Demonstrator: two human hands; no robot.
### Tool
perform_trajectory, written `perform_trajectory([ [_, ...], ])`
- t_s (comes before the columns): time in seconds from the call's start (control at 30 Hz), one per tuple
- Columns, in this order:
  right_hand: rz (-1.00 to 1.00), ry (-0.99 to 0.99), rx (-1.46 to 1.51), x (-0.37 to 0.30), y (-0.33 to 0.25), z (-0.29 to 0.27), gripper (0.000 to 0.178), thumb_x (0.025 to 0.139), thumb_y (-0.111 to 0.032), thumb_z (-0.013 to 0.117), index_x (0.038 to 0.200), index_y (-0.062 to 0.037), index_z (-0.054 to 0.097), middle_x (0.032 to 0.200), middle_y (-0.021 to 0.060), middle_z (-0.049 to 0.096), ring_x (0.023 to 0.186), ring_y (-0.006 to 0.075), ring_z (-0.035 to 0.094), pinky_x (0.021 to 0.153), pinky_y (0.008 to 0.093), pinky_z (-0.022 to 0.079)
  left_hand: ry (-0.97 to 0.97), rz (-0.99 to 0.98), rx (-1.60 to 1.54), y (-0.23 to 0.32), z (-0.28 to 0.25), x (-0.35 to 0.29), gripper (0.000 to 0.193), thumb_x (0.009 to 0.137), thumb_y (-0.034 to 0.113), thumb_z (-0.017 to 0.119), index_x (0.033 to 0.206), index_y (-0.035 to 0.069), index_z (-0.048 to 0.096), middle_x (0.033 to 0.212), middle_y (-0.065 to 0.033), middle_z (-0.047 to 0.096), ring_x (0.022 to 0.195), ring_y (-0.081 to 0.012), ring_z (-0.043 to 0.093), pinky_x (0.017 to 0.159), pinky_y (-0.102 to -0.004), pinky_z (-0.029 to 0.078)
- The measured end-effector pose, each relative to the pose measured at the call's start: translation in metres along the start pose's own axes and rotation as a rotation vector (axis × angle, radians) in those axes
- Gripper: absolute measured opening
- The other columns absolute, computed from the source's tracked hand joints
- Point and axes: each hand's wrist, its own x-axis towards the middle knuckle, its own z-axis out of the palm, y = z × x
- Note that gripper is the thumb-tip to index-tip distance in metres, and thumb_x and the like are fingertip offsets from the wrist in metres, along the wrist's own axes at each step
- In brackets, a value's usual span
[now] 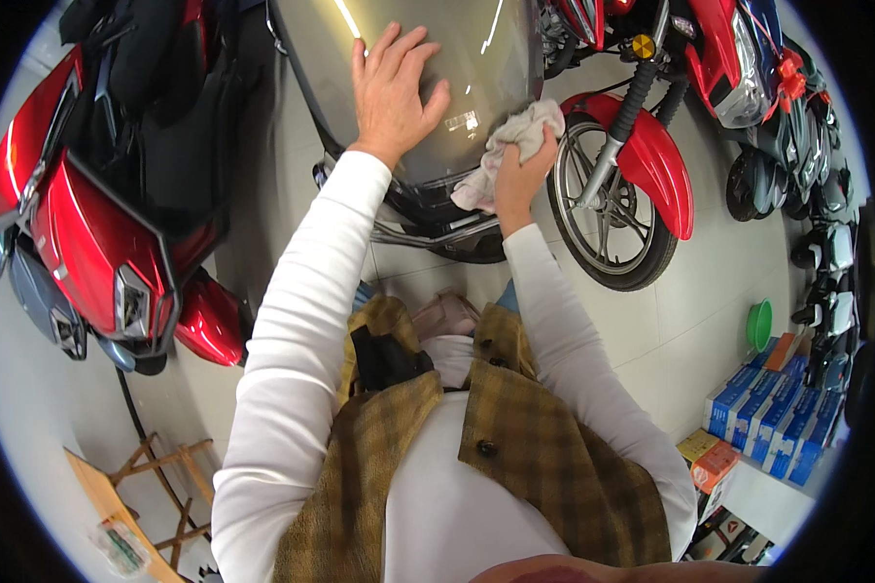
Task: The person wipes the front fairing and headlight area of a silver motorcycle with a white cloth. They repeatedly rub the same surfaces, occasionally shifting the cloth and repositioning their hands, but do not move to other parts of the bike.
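Observation:
A glossy grey-beige vehicle body panel [428, 117] stands in front of me, with bright reflections on its curved surface and black trim along its lower edge. My left hand [394, 92] lies on the panel, fingers spread and holding nothing. In my right hand [525, 183] is a crumpled, off-white cloth [510, 146] with faint pinkish marks. The cloth rests against the panel's right corner, and part of it hangs down past the edge. My right fingertips are partly hidden by the cloth.
Close on the right is a red motorcycle's front wheel [612, 202] under a red fender [659, 165]. Red scooters [107, 253] stand at the left. Blue boxes [773, 413] and a green bowl [759, 325] sit at the lower right, a wooden folding stand [117, 505] at the lower left.

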Motion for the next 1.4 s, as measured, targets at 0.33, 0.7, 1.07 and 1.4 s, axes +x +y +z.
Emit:
perform_trajectory([
  [0.33, 0.098, -0.501, 0.028, -0.113, 0.016, -0.08, 0.059, 0.082, -0.002, 0.063, 0.138, 0.0002, 0.048, 0.132, 0.0214, 0.052, 0.125, 0.0399, 0.051, 0.113, 0.0437, 0.038, -0.156, -0.365, -0.353, 0.035, -0.052, -0.157, 0.038, 0.087, 0.004, 0.067, 0.124, 0.003, 0.065, 0.132, -0.0162, 0.065, 0.135, -0.0397, 0.054, 0.112, -0.0465, 0.043],
  [0.7, -0.597, -0.804, -0.195, -0.115, -0.007, -0.043, 0.053, 0.073, -0.015, 0.078, 0.124, -0.022, 0.068, 0.104, 0.0113, 0.055, 0.106, 0.0344, 0.053, 0.091, 0.047, 0.041, -0.428, -0.95, -0.495, 0.061, -0.054, -0.241, 0.039, 0.09, 0.011, 0.073, 0.124, -0.001, 0.06, 0.114, -0.0178, 0.063, 0.098, -0.0308, 0.066, 0.085, -0.0392, 0.054],
  [1.07, -0.472, -0.623, -0.507, -0.048, 0.066, -0.089, 0.04, 0.07, -0.012, 0.077, 0.107, -0.0247, 0.072, 0.112, 0.007, 0.058, 0.114, 0.0319, 0.054, 0.093, 0.0471, 0.042, -0.838, -0.445, -0.367, 0.063, -0.029, -0.246, 0.052, 0.086, 0.013, 0.075, 0.135, 0.004, 0.061, 0.141, -0.0197, 0.06, 0.139, -0.04, 0.047, 0.117, -0.0475, 0.039],
  [1.4, -0.402, -0.601, -0.616, 0.007, 0.078, -0.087, 0.036, 0.073, -0.004, 0.073, 0.106, -0.0175, 0.07, 0.113, 0.0074, 0.061, 0.116, 0.0342, 0.055, 0.092, 0.0489, 0.045, -0.879, -0.506, -0.469, 0.058, -0.035, -0.243, 0.054, 0.085, 0.011, 0.075, 0.137, 0.009, 0.063, 0.146, -0.0145, 0.06, 0.148, -0.0363, 0.04, 0.121, -0.045, 0.035],
])
